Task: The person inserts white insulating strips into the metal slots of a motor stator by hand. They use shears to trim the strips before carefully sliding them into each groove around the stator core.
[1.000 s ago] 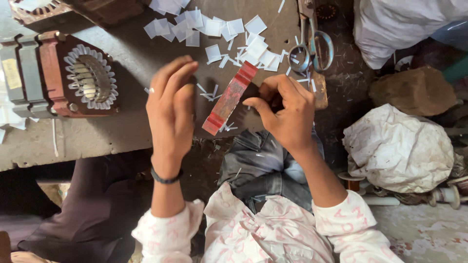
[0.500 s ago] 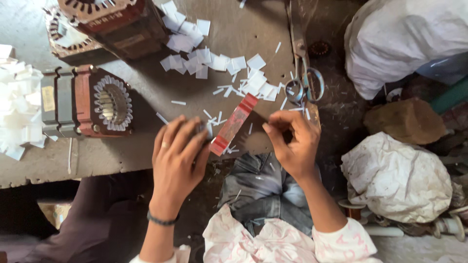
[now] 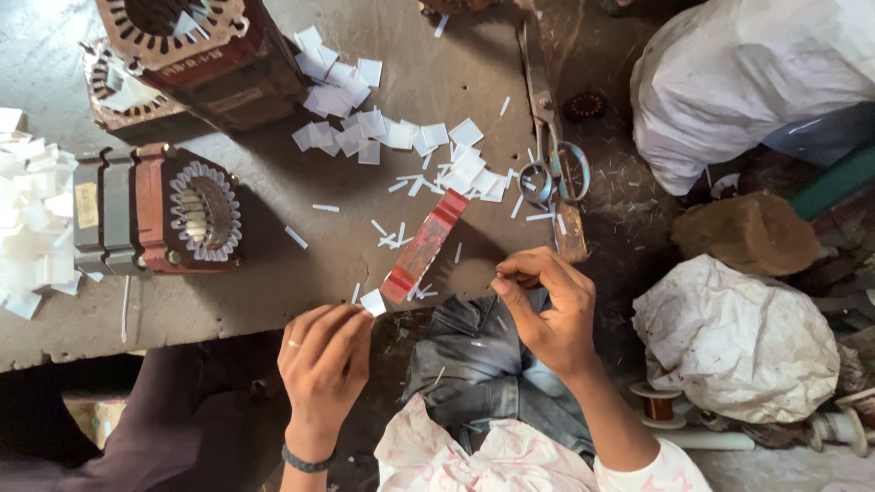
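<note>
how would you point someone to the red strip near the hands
Start at the grey worktable and find its near edge. The red strip lies slanted there, just beyond the left hand. It is the only long red piece among small white paper squares.

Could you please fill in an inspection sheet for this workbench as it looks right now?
Surface: grey, scuffed bench.
Job's things: small white paper square at left hand's fingertips; red strip tool lying on bench.
Clutter: cut white paper pieces, scissors, motor stators, white paper heap.
Grippers: left hand pinching the square; right hand with fingertips pinched, contents too small to tell.
Cables: copper wire spool.
Surroundings: white sacks, brown block.
</note>
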